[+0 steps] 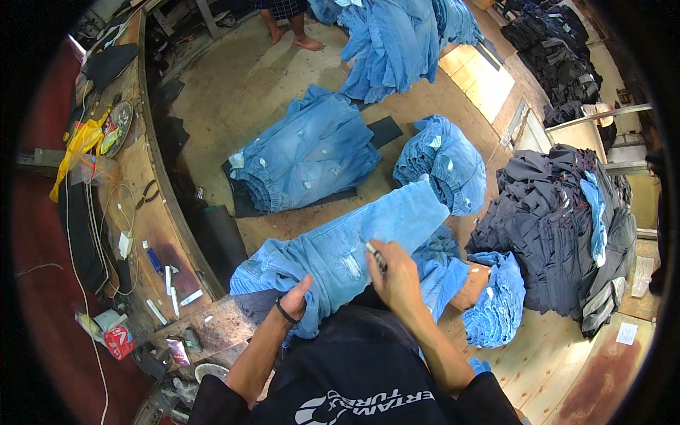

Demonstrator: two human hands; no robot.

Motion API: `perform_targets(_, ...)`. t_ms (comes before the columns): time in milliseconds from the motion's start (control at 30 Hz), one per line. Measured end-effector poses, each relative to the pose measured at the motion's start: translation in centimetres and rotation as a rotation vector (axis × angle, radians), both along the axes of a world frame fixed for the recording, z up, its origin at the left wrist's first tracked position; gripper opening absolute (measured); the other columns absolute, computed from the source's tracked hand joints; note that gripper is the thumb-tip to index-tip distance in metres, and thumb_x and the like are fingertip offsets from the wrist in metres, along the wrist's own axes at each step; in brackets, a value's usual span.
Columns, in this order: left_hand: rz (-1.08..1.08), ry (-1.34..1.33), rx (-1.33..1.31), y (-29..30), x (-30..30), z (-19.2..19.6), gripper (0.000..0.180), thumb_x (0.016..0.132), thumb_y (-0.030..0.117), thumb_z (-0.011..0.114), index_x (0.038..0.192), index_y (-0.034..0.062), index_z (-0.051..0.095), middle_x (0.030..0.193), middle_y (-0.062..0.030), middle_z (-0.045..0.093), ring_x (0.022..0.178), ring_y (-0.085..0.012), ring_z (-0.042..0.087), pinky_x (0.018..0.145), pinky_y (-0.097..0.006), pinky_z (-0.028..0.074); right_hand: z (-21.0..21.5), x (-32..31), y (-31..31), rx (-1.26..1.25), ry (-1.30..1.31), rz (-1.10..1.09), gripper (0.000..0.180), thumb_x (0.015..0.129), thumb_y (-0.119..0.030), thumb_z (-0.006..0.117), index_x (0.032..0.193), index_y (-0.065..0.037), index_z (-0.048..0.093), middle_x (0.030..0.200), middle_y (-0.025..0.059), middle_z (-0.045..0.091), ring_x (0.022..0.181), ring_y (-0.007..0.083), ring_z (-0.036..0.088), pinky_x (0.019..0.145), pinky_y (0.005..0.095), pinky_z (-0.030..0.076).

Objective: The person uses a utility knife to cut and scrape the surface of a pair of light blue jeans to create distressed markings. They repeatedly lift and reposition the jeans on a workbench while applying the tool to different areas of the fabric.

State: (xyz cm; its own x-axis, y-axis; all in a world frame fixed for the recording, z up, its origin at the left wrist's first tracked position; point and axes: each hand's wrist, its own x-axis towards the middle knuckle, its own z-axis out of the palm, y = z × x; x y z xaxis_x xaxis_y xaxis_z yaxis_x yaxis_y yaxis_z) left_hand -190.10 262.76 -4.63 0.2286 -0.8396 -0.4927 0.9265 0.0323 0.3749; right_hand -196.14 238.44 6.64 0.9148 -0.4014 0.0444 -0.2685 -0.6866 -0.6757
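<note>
The jeans (397, 212) lie across the person's lap, their left end by the near right corner of the table (161, 221). The left hand (292, 303) is half open, thumb up, against the denim, its fingers mostly hidden; the right hand (395, 276) is curled around a small pale stick (378, 258) beside a frayed patch (350, 266). Rubbing probably goes best with the leg taut and strokes light. Counted: one frayed patch, one held stick; along the table's right edge, four long white sticks (175, 301), one blue marker (154, 260).
</note>
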Motion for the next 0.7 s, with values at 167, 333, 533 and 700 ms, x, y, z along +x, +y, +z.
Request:
perform_targets(167,0.067,0.035,-0.145,0.7,-0.4,-1.3,0.084,0.103,0.061,0.058,0.159,0.0016,0.038,0.156,-0.0140,0.052,0.141,-0.0296,0.053,0.119,-0.044,0.041,0.7,-1.5,4.4,-0.119,-0.065,0.008,0.029,0.086,-0.007,0.080,0.113,0.001,0.072,0.081,0.0134,0.061,0.073,0.0311,0.063,0.066,0.0409,0.052)
perform_targets(333,0.058,0.052,-0.197,0.9,-0.5,-1.2,0.084,0.102,0.061,0.059,0.158,0.0018,0.039,0.156,-0.0138,0.053,0.142,-0.0288,0.052,0.120,-0.044,0.040,0.9,-1.8,5.6,-0.144,-0.119,0.051,0.031,0.084,-0.006,0.080,0.114,-0.001,0.073,0.081,0.0092,0.060,0.075,0.0269,0.062,0.066,0.0387,0.052)
perform_targets(533,0.087,0.026,-0.204,0.3,-0.4,0.0,0.085,0.100,0.062,0.062,0.157,0.0020,0.041,0.154,-0.0136,0.054,0.140,-0.0280,0.053,0.120,-0.044,0.041,1.0,-1.4,5.6,-0.172,-0.104,0.114,0.033,0.083,-0.008,0.082,0.115,-0.002,0.074,0.082,0.0072,0.061,0.074,0.0249,0.059,0.064,0.0366,0.050)
perform_targets(700,0.031,0.031,-0.158,0.5,-0.1,-0.2,0.094,0.096,0.066,0.066,0.158,0.0021,0.038,0.156,-0.0148,0.052,0.141,-0.0290,0.053,0.119,-0.045,0.042,1.3,-2.2,5.5,-0.095,-0.115,0.197,0.032,0.083,-0.008,0.082,0.114,-0.003,0.075,0.081,0.0068,0.063,0.072,0.0247,0.059,0.062,0.0365,0.050)
